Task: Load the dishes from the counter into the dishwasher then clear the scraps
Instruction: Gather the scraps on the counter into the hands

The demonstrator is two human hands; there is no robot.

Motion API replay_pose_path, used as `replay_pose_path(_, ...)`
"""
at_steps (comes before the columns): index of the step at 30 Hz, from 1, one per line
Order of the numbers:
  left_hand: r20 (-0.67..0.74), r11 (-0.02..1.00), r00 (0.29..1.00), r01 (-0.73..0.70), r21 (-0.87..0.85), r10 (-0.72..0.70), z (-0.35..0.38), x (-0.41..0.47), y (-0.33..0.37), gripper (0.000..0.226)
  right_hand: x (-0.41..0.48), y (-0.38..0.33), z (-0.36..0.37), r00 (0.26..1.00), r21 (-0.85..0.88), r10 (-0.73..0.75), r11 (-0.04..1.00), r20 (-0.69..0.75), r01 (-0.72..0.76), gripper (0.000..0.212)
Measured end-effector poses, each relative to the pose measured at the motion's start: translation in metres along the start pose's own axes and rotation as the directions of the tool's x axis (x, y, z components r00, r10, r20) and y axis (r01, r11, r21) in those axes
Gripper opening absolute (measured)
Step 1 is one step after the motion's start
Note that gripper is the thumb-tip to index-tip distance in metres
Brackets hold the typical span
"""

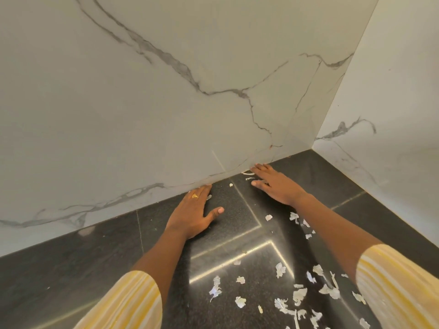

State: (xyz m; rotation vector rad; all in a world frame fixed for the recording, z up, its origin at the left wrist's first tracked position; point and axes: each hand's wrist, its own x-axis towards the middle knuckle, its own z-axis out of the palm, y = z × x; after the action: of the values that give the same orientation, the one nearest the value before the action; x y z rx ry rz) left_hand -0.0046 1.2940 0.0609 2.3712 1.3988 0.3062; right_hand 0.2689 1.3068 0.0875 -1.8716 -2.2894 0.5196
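Note:
Both hands lie flat on the dark stone counter, fingertips against the marble backsplash. My left hand, with a gold ring, rests palm down and holds nothing. My right hand lies palm down further right, its fingers spread beside a few small white scraps at the wall's foot. Several pale, torn scraps are scattered over the counter nearer to me, between and under my forearms. No dishes and no dishwasher are in view.
The white marble backsplash rises straight behind the counter and meets a side wall in a corner at the right. Yellow striped sleeves cover both upper forearms. Glare from a light reflects off the counter's middle.

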Motion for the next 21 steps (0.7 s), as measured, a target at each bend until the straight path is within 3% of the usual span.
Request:
replay_pose_path(4, 0.002, 1.000, 1.000, -0.012, -0.027, 0.012, -0.001, -0.002, 0.000, 0.092, 0.016, -0.006, 0.012, 0.995, 0.076, 0.094, 0.993, 0.015, -0.095, 0.055)
replay_pose_path(13, 0.151, 0.998, 0.987, -0.053, 0.021, 0.050, -0.001, -0.018, 0.009, 0.106, -0.027, -0.036, 0.019, 0.998, 0.027, -0.007, 1.000, 0.070, 0.005, 0.047)
replay_pose_path(16, 0.221, 0.995, 0.970, -0.097, -0.029, 0.101, 0.001, -0.034, 0.027, 0.101, -0.069, -0.034, 0.023, 0.998, 0.052, -0.016, 0.999, 0.065, 0.013, 0.046)
replay_pose_path(18, 0.275, 0.987, 0.948, -0.157, -0.030, 0.159, 0.000, -0.051, 0.047, 0.085, -0.103, -0.036, 0.024, 0.998, 0.068, 0.003, 0.998, 0.059, -0.007, 0.046)
replay_pose_path(21, 0.379, 0.958, 0.882, -0.285, -0.042, 0.279, -0.001, -0.083, 0.071, 0.078, -0.151, -0.042, 0.024, 0.995, 0.043, -0.017, 0.999, 0.097, 0.013, 0.073)
